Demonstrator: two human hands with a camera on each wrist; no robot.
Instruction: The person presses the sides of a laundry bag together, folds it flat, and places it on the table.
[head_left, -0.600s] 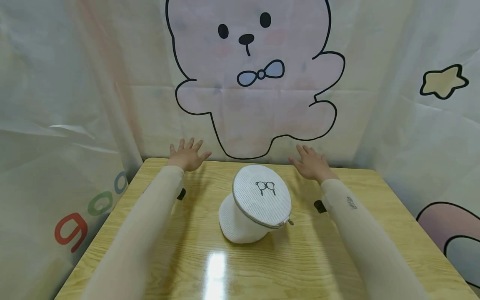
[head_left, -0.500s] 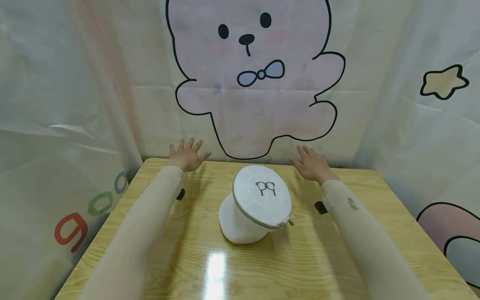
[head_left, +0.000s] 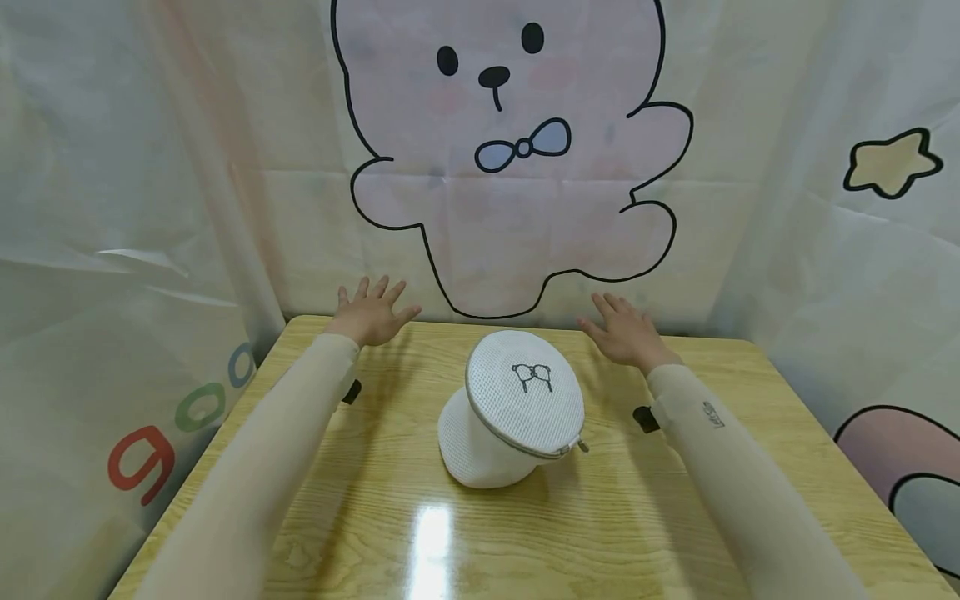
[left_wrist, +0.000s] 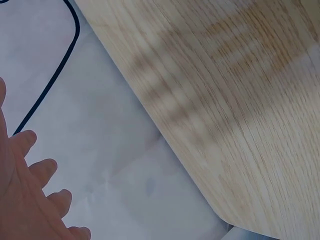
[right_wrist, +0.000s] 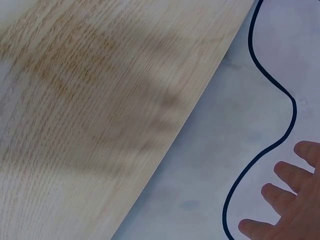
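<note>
A white mesh laundry bag (head_left: 495,450) with a round zipped lid (head_left: 525,425) stands in the middle of the table in the head view. A small dark printed drawing marks its lid, and the zip pull (head_left: 582,446) hangs at the right. My left hand (head_left: 371,318) is held out over the far edge, left of the bag, fingers spread. On the other side, my right hand (head_left: 624,335) reaches out the same way. Both hold nothing and are apart from the bag. Spread fingers (left_wrist: 44,172) show in the left wrist view, and fingers (right_wrist: 280,200) in the right.
The wooden table (head_left: 480,550) has a straight far edge with rounded corners. Close behind it hangs a printed curtain (head_left: 300,200) with a cartoon bear; more curtain closes off both sides. A bright reflection lies on the near tabletop.
My left wrist and forearm have shifted slightly left, and my right forearm slightly right. Both hands stay spread over the far edge. The laundry bag has not moved.
</note>
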